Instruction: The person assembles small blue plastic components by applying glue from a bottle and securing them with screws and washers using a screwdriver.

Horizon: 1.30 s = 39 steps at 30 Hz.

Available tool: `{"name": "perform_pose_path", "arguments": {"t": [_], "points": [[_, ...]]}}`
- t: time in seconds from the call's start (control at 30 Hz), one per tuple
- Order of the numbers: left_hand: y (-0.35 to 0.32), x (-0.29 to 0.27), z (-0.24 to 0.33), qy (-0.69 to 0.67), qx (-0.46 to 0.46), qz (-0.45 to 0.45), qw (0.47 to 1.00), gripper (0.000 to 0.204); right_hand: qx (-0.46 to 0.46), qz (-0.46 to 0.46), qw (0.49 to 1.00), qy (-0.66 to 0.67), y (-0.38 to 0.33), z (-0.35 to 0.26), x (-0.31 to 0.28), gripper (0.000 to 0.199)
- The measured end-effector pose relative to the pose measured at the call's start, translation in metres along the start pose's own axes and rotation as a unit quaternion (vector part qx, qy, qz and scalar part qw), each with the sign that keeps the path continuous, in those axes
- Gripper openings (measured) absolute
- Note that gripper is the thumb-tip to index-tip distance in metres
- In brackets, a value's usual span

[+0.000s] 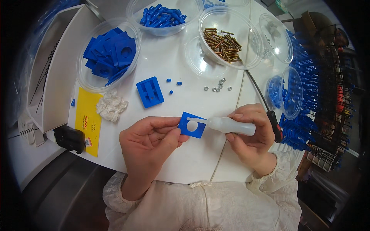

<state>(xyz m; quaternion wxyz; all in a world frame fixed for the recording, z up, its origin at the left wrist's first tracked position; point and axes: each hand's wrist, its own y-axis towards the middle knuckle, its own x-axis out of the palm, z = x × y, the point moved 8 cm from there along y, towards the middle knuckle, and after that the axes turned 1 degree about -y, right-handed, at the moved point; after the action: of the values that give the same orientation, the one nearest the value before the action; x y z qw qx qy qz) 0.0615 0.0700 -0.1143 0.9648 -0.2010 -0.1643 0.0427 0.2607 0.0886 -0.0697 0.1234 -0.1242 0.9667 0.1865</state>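
Observation:
My left hand (148, 139) pinches a small blue square plate with a round hole (191, 125) by its left edge, above the white table (185, 161). My right hand (250, 133) grips a small translucent white squeeze bottle (233, 126) lying sideways. The bottle's nozzle points left and touches the blue plate near its hole.
A blue moulded block (150, 92) and a few tiny blue caps lie ahead of my hands. Clear tubs hold blue square plates (110, 54), blue caps (163, 16) and brass screws (222, 40). Small nuts (217, 87), a black-handled screwdriver (274, 123), white crumpled tissue (111, 104) and a yellow card (88, 119) lie nearby.

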Motion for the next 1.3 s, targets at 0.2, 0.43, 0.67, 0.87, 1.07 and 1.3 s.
{"name": "perform_pose_path", "arguments": {"t": [0.2, 0.43, 0.67, 0.87, 1.07, 1.3], "points": [[0.000, 0.000, 0.001, 0.008, 0.005, -0.001, 1.000, 0.018, -0.003, -0.006, 1.000, -0.007, 0.001, -0.001, 0.001, 0.041], [0.001, -0.001, 0.000, -0.002, 0.011, -0.002, 1.000, 0.018, -0.002, -0.005, 1.000, -0.003, 0.001, 0.000, 0.001, 0.041], [0.001, -0.001, 0.001, -0.006, 0.015, -0.007, 1.000, 0.018, -0.007, -0.001, 1.000, 0.009, 0.001, 0.001, -0.001, 0.041], [0.003, -0.001, 0.001, -0.003, 0.016, -0.001, 1.000, 0.019, 0.050, 0.041, 0.995, 0.079, -0.004, 0.012, -0.004, 0.040], [0.003, -0.002, 0.001, -0.014, 0.014, -0.002, 1.000, 0.021, 0.003, -0.015, 0.999, 0.035, -0.001, 0.001, 0.000, 0.040], [0.002, -0.003, 0.001, -0.013, 0.024, -0.006, 1.000, 0.021, -0.007, -0.028, 1.000, 0.001, 0.000, -0.006, 0.006, 0.040]]}}
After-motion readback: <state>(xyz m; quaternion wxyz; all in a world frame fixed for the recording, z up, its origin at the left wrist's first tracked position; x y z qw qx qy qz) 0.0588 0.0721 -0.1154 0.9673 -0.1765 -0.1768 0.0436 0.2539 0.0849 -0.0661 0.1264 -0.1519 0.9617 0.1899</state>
